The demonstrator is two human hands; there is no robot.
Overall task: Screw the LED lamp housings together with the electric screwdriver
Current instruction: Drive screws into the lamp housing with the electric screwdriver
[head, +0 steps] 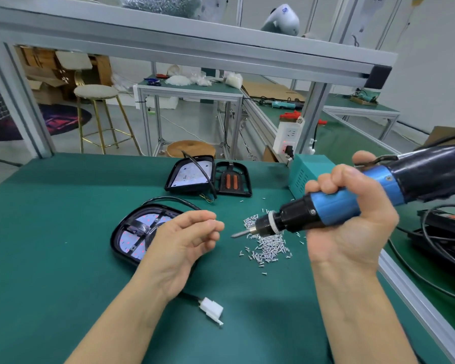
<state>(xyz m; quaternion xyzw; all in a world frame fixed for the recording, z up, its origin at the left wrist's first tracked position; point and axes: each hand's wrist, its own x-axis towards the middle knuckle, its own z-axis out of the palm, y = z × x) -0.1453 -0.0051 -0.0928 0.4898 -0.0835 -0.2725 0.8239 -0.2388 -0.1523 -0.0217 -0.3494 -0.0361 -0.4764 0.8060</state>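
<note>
Near the middle of the green worktop [63, 232], the LED lamp housing [132, 232] lies flat, its black frame over the white LED board, partly hidden by the left hand [184, 243]. That hand hovers above the housing with fingers loosely curled; thumb and forefinger appear to pinch a small screw [213, 220], though this is too small to confirm. The right hand [350, 227] is wrapped firmly around the blue barrel of the electric screwdriver [334, 206], the bit pointing left towards the left fingertips, above the loose screw pile [267, 244].

Recommended procedure: seat the screw squarely on the bit tip, then bring the driver upright over a frame hole before triggering. Steady the housing with the free hand.

Towards the far edge lie a second housing [188, 176] and a separate black frame [233, 179]. A white connector [212, 310] rests near the front edge.
</note>
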